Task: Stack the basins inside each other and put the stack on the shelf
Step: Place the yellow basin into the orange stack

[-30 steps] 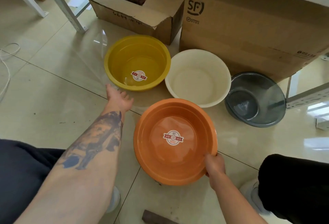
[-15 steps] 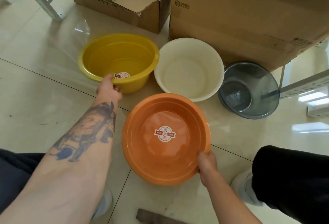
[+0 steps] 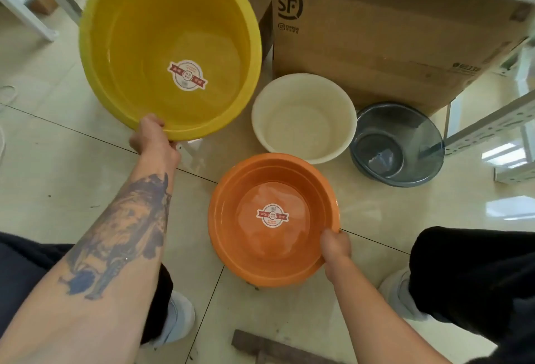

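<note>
My left hand [image 3: 152, 139] grips the near rim of the yellow basin [image 3: 162, 30], which is lifted off the floor and tilted toward me, its round sticker showing inside. My right hand [image 3: 335, 246] holds the near right rim of the orange basin [image 3: 252, 236], which rests on the tiled floor in front of me. Behind the orange basin a cream basin [image 3: 304, 117] sits upright on the floor. To its right a translucent grey basin [image 3: 405, 132] leans tilted against a metal frame.
A large SF cardboard box [image 3: 390, 39] stands behind the cream and grey basins. A perforated metal shelf rail [image 3: 489, 126] runs at the right. White metal legs [image 3: 34, 10] stand at the far left. My knees flank the orange basin; a dark wooden piece [image 3: 260, 346] lies near the bottom.
My left hand closed on the yellow basin's rim, then lifted and tilted it up off the floor toward me. My right hand stayed on the orange basin.
</note>
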